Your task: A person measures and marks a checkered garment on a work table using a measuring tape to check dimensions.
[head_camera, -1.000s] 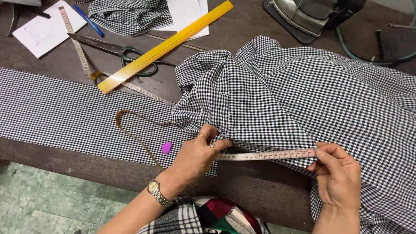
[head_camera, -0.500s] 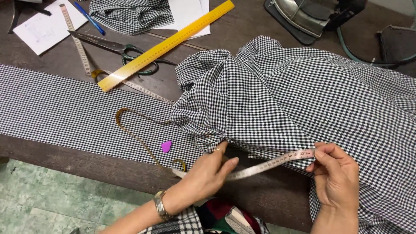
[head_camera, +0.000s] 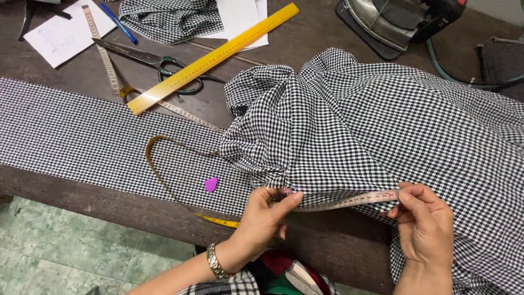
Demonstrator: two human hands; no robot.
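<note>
A bunched black-and-white checked garment (head_camera: 376,125) lies on the dark wooden table (head_camera: 82,186). Along its lower hem runs a measuring tape (head_camera: 349,201), stretched between my two hands. My left hand (head_camera: 265,218) pinches the tape's near end against the hem at the gathered corner. My right hand (head_camera: 423,224) pinches the tape farther right on the hem. The tape's loose remainder loops back over a flat strip of checked fabric (head_camera: 71,136), beside a small pink tailor's chalk (head_camera: 211,184).
A yellow ruler (head_camera: 213,57) lies diagonally over scissors (head_camera: 147,60). A blue pen (head_camera: 118,23), white papers (head_camera: 60,34), another checked piece (head_camera: 169,19) and a second tape sit at the back left. An iron (head_camera: 393,19) with its cord stands at the back right.
My left hand dropped below the table edge with the tape slack, then came back up to the hem and pulled the tape taut again. My right hand stayed put.
</note>
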